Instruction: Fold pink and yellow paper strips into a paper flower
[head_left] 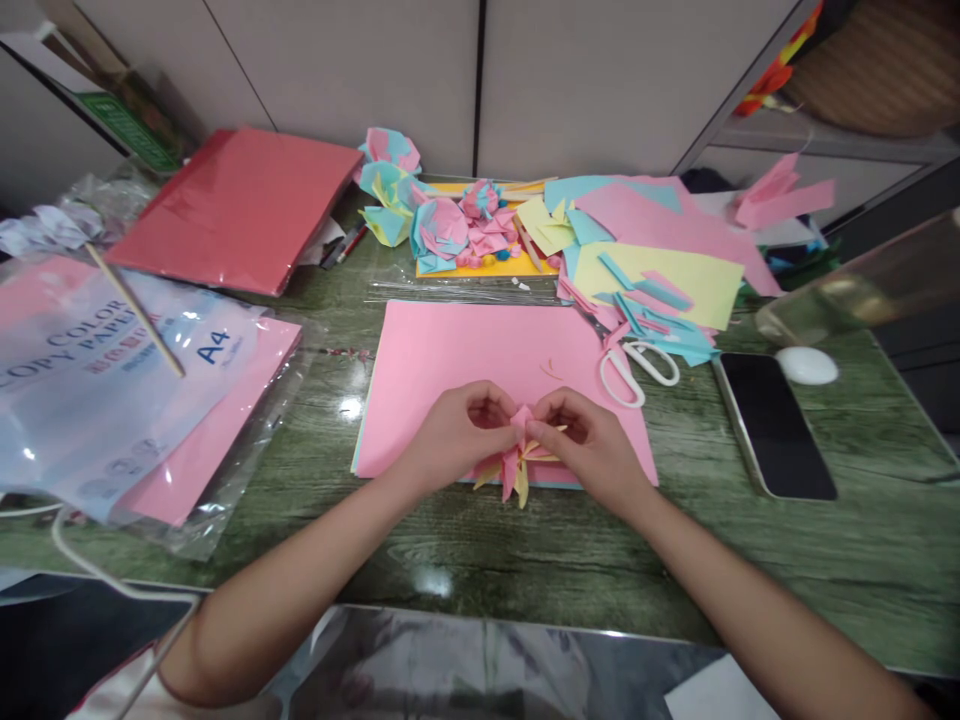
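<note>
My left hand (469, 430) and my right hand (581, 430) meet over the near edge of a stack of pink paper (465, 350). Between them they pinch a paper flower (517, 465) with pink and yellow pointed petals, some of which hang down past the sheet's edge. Thumbs and forefingers of both hands close on its pink upper part. The fingers cover much of the flower's middle. To the right of my right hand, white-handled scissors (637, 372) rest partly on the pink sheet, their blades hidden among paper scraps.
Folded paper flowers (442, 228) crowd the back, beside yellow paper (675, 280) with cut strips. A phone (776, 425) and a white mouse (806, 366) lie right. Bagged copy paper (150, 390) and a red paper pack (247, 205) occupy the left. Thin wires (457, 292) lie behind the stack.
</note>
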